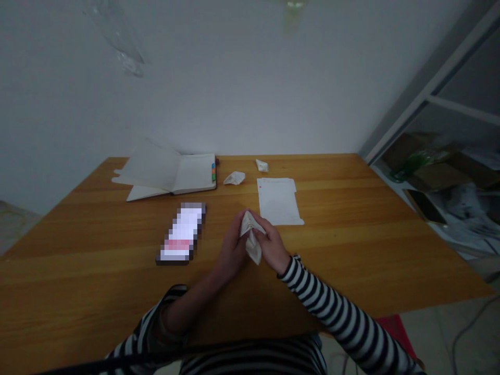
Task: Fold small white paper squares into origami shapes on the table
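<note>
A folded piece of white paper (253, 246) is between my two hands, above the near middle of the table. My left hand (233, 249) grips it from the left, fingers closed around its side. From the right, my right hand (273, 247) pinches the same paper near its middle. One pointed flap hangs down toward me. Just beyond my hands lies a flat sheet of white paper (279, 200) with a notched edge. Behind it rest two small folded paper pieces, one nearer (235, 178) and one farther (262, 165).
An open notebook (195, 174) with coloured tabs and loose pages lies at the back left of the wooden table (344, 250). A phone (182, 232) with a lit, blurred screen is left of my hands. On the right stands a shelf with boxes (439, 169).
</note>
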{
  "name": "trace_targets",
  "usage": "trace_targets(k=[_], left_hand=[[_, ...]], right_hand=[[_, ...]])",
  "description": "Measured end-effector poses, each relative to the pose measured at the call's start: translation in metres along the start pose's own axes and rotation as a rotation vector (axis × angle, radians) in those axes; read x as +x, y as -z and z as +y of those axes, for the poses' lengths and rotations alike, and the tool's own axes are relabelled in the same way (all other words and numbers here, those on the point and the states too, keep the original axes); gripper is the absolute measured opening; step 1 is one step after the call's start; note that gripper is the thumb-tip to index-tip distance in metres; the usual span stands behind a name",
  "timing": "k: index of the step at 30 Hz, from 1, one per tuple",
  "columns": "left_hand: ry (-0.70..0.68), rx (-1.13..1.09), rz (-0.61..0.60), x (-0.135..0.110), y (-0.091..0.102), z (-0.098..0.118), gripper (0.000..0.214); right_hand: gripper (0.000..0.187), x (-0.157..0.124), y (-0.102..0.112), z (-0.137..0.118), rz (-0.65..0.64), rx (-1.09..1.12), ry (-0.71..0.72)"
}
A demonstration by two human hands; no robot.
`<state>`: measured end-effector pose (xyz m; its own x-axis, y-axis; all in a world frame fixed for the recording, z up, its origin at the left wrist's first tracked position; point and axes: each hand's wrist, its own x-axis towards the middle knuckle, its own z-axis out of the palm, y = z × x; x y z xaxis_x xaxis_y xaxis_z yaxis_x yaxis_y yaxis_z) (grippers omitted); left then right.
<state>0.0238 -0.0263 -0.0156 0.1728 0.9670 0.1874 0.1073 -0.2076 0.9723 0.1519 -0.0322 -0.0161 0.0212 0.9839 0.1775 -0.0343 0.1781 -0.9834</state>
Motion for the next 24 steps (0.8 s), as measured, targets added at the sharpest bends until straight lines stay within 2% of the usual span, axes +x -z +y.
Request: trace_targets(k=[5,8,13,24], left_hand=[[0.013,-0.065,-0.044,0.004,0.004,0.016,0.052],[0.101,-0.101,-0.054,0.005,0.008,0.023,0.057],[0.237,-0.162,-0.079,0.005,0.014,0.022,0.057],[0.148,-0.168,-0.058,0.006,0.010,0.008,0.043]], right_hand=[[0.045,0.002,0.000,-0.006,-0.023,0.110,-0.057],[0.051,0.001,-0.001,-0.003,-0.025,0.191,-0.123],[0.048,-0.001,-0.004,0.002,-0.131,0.323,-0.201],[0.048,-0.001,-0.002,-0.008,-0.050,0.339,-0.229]])
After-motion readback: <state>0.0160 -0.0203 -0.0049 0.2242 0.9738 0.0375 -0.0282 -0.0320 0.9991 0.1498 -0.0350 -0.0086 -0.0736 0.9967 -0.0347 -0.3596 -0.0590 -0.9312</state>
